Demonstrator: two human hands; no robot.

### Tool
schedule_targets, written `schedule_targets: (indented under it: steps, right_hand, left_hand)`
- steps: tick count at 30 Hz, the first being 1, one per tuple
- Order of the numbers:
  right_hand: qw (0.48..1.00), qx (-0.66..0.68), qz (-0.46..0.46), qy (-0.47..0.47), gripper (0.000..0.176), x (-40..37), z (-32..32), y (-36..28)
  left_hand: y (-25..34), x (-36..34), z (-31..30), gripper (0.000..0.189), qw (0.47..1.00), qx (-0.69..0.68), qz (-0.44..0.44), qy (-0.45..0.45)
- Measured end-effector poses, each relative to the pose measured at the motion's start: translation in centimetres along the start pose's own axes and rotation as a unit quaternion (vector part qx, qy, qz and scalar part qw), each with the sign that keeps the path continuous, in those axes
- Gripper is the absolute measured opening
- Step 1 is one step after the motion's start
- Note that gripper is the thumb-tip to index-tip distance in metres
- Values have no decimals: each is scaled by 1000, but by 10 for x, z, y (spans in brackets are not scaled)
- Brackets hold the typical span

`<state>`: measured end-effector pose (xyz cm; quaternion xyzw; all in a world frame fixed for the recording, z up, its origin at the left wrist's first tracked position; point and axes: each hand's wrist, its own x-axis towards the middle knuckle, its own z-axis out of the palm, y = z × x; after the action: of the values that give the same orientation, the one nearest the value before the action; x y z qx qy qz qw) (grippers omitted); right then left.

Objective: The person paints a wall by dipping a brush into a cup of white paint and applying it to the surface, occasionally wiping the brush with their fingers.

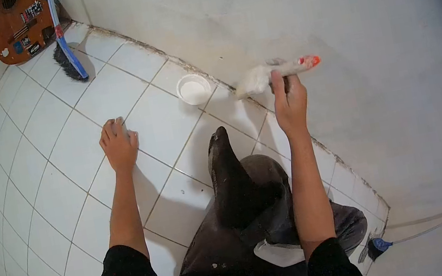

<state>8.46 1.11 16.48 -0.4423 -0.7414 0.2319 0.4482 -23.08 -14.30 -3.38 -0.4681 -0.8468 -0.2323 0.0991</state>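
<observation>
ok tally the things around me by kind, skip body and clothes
Guitar: 1
Broom-like tools: 2 (blue-and-black brush near the guitar, long-handled tool at lower right)
White tub: 1
Paintbrush, in your right hand: 1
Total: 5, leaving out dark shapes at the picture's edges, too unclear to identify

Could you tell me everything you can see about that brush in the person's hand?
The brush has a broad, pale, whitish head and a light handle with a bright red-orange end. The head looks coated in something white, perhaps paint. The right hand grips it, thumb across the near side. In the view, the head points left and the handle end right. It appears in front of the wall; whether it touches that is unclear.
</observation>
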Motion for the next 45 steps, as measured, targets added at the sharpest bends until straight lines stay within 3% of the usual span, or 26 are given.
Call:
schedule_targets:
  steps: [6,10,16,19,45]
  right_hand:
    - [995,-38,-25,-85,34,28,32,-16]
    - [977,-152,-23,-151,34,34,57,-23]
    - [965,-177,-24,-190,35,35,77,-17]
    - [959,-198,2,-204,35,29,82,-10]
    - [947,-236,-43,-214,39,36,105,1]
  left_hand:
    - [-2,0,2,45,1000,-20,4,22]
    - [-1,1,2,45,1000,-8,-2,22]
    - [-3,2,1,46,1000,-11,-4,15]
    - [-3,2,0,48,1000,-20,-9,2]
    - [-7,3,2,47,1000,-21,-2,23]
